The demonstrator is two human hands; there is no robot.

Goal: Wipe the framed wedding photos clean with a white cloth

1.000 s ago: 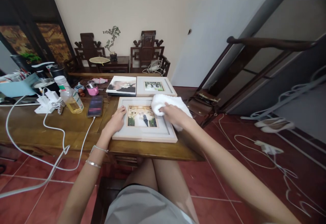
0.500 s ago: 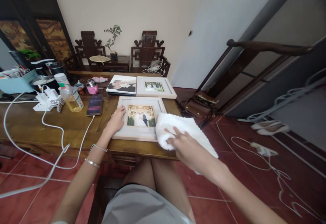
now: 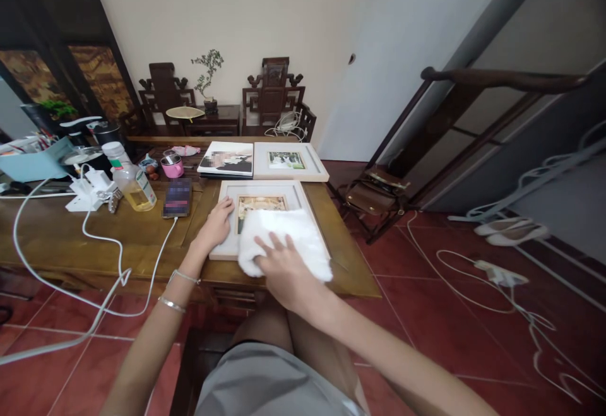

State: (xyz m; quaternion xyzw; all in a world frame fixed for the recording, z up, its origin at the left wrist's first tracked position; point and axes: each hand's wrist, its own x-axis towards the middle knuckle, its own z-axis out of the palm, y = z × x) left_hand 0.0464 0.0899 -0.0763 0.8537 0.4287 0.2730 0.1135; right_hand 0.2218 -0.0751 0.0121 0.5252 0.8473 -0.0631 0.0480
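Observation:
A pale wooden picture frame (image 3: 293,194) with a photo lies flat near the front edge of the wooden table (image 3: 61,239). My left hand (image 3: 215,223) rests on the frame's left border, fingers curled over the edge, holding it still. My right hand (image 3: 279,267) lies with fingers spread on a white cloth (image 3: 296,236), pressing it onto the lower half of the frame. The cloth hides most of the photo and the frame's near edge.
Behind it lie a second pale frame (image 3: 290,161) and a photo print (image 3: 226,158). To the left are a phone (image 3: 177,197) on a white cable, an oil bottle (image 3: 129,177), a pink cup (image 3: 171,165) and a power strip (image 3: 88,192). Cables trail over the red tiles at right.
My right hand has swept the cloth from the frame's top right, down off its right side, then left onto the frame's lower half. My left hand has stayed on the left border.

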